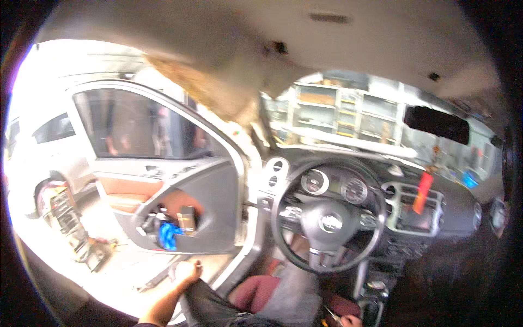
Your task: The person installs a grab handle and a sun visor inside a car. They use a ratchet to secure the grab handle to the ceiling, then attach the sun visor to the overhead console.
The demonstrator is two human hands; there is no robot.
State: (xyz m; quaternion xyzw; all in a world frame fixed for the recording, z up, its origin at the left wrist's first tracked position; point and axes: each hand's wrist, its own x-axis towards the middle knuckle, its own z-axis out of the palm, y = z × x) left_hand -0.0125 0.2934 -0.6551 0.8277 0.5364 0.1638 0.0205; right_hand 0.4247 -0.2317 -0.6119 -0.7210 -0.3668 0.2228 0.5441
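My left hand (192,271) is held out low on the left, at the open door's side of the seat. Glare washes out part of it, so its fingers are hard to make out. At the bottom edge, by my right thigh, my right hand (350,321) is partly cut off by the frame. A slim metal tool (334,315) appears to be in its grip, with a bit of yellow-orange beside it. Before me stands the black steering wheel (330,223) of a Volkswagen car, above my legs in maroon (256,291).
The driver's door (212,204) stands open; its pocket holds a blue item (168,236) and a dark box (187,220). Outside lies a toolbox with tools (65,216). A red tag (423,192) hangs before the dashboard screen (414,216). The front pillar trim (196,86) looks loose.
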